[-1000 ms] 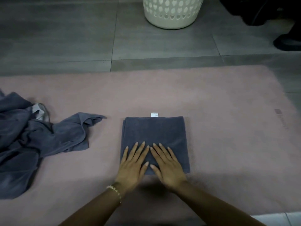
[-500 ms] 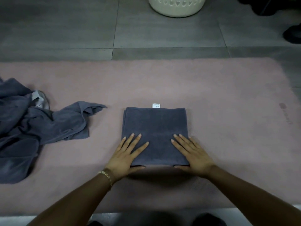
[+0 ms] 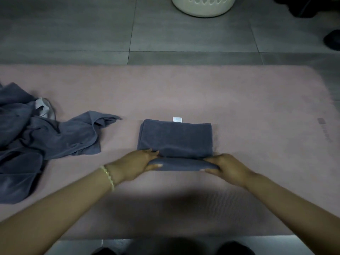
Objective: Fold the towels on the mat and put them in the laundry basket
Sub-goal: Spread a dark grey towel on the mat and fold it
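Crumpled towels (image 3: 36, 140) heaped at the mat's (image 3: 239, 98) left end, unmoved. Left hand (image 3: 136, 164) pinches near-left corner of folded towel (image 3: 176, 138), mid-mat; laundry basket (image 3: 202, 8) far beyond. Right hand (image 3: 224, 165) pinches near-right corner. Both palms lay flat earlier; near edge now lifted.

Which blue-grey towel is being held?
The folded rectangular blue-grey towel at centre, gripped by left hand and right hand; the crumpled blue-grey towels at left lie untouched.
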